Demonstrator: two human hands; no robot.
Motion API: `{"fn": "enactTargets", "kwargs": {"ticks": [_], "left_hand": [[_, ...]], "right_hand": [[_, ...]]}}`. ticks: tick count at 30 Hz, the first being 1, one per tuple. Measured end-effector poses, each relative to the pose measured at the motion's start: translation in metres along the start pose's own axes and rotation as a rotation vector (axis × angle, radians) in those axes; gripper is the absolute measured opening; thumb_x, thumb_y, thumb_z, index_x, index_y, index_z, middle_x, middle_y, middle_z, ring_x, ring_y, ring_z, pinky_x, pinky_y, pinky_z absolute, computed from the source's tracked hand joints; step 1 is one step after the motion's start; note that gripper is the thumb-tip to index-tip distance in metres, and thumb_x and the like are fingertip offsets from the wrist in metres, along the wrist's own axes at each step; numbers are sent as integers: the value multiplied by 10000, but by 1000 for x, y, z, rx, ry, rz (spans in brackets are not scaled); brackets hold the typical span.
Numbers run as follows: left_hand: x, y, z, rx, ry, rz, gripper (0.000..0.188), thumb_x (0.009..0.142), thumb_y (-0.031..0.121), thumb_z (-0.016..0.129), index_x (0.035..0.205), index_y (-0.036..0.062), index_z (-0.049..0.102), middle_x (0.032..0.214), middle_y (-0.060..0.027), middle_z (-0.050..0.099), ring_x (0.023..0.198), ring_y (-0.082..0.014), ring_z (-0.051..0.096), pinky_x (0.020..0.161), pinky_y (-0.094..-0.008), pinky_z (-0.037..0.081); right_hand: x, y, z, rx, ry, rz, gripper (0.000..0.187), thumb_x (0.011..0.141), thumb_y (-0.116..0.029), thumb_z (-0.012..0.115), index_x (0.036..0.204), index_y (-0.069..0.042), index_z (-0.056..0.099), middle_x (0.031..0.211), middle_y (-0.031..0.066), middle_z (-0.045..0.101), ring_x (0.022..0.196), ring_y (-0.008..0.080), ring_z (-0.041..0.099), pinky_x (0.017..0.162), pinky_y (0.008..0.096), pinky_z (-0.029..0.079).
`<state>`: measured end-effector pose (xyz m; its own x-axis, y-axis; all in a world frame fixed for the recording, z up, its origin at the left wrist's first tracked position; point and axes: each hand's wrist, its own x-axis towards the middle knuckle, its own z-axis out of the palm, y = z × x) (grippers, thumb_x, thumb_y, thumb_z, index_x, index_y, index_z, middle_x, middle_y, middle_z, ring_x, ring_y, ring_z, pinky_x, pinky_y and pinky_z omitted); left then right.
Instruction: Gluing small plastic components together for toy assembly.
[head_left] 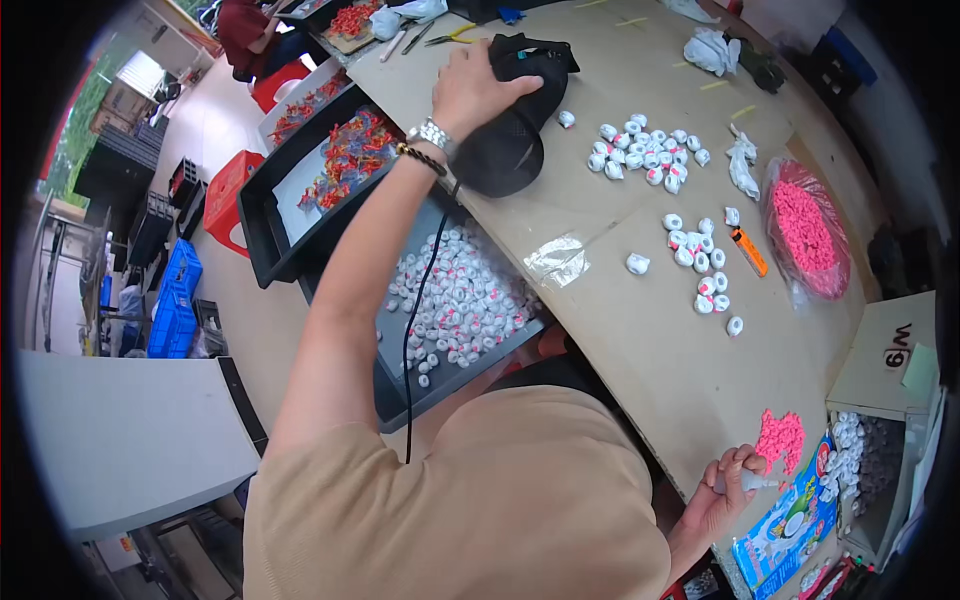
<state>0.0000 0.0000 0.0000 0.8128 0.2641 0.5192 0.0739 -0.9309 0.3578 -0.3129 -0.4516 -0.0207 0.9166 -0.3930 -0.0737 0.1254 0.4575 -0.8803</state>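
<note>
On the far left part of the table, my left hand (478,88) rests against a black cap-like thing (538,75) with a rounded dark brim (500,155). Its fingers are spread and the thumb lies stretched across the black surface. At the near right, the fingers of my right hand (722,497) are closed round a small whitish bottle with a thin nozzle (752,482). The nozzle points toward a heap of small pink pieces (780,437). Several small white round pieces (650,150), some marked with pink, lie grouped between my hands.
An orange cutter (749,252) lies beside a bag of pink pieces (808,232). A grey tray (400,405) of white pieces sits under the table edge, with a dark crate (262,225) of red and blue pieces beyond. A black cable (420,300) crosses the tray. Another person (245,35) sits far left.
</note>
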Motion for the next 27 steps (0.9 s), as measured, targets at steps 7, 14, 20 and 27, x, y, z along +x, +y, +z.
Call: {"fn": "enactTargets", "kwargs": {"ticks": [7,14,20,27], "left_hand": [[40,-4,-4,133,-365,-123,591,731,620,634,916,64,710,874,-118,707,870,-280,680,769,-389,519],[63,-25,-1,-251,-452,-165,343,845,263,623,667,-30,605,573,-103,603,449,-201,582,473,-346,485],[49,-26,-5,-412,-340,-170,291,865,226,591,725,-29,610,624,-112,607,481,-198,574,444,-342,467],[-7,-40,-107,-606,-215,-114,255,891,169,580,689,14,594,631,-4,568,564,-118,525,522,-275,413]], "right_hand": [[-7,7,28,-7,-10,8,228,791,44,655,882,-88,493,856,34,463,687,107,439,471,198,355],[-8,8,26,23,-107,3,202,806,35,647,870,-84,497,838,34,446,682,113,424,476,201,357],[-9,7,18,10,-127,12,170,830,44,623,883,-69,507,830,38,440,696,114,418,485,200,349],[2,6,15,38,-144,47,171,833,54,621,896,-65,515,825,42,434,708,122,415,493,198,340]]}}
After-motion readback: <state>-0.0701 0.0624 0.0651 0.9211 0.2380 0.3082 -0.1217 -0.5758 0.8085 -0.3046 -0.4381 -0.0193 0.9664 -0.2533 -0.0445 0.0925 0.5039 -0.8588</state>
